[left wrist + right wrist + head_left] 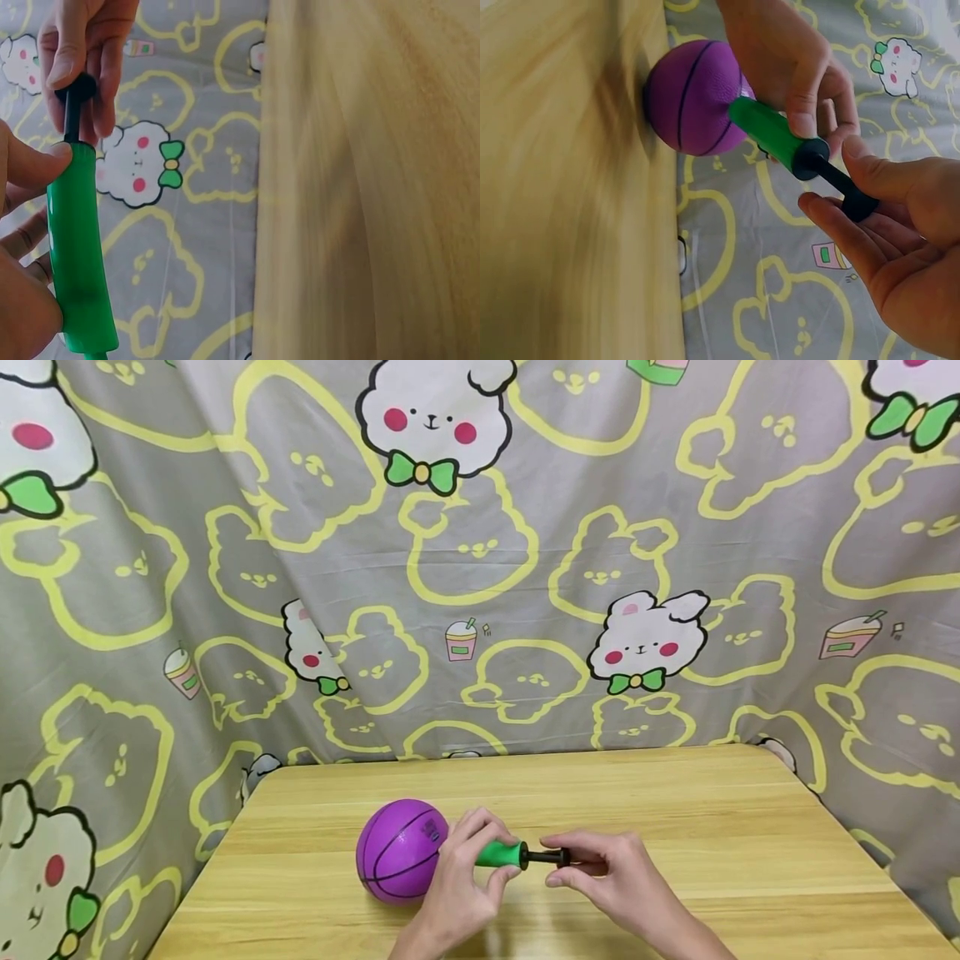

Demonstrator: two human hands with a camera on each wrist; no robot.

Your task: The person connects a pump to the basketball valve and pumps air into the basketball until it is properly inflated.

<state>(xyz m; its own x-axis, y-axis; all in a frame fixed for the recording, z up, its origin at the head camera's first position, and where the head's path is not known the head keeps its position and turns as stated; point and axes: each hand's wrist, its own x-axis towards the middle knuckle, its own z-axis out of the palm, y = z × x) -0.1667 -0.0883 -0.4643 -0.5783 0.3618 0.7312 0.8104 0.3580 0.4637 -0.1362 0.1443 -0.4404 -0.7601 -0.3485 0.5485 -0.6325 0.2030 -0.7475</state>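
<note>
A purple basketball (396,853) with black seams rests on the table. My left hand (467,870) grips the green barrel of a small hand pump (497,855), thumb and fingers on opposite sides of it. In the right wrist view the barrel's far end meets the ball (694,101); the tip there is hidden. To the right, my right hand (626,875) holds the pump's black handle (563,857) between thumb and fingers. A stretch of the black plunger rod (542,857) shows between handle and barrel.
The light wood table (750,827) runs back to a grey curtain (525,585) with yellow outlines and white cartoon animals. The curtain also hangs along the left and right sides of the table.
</note>
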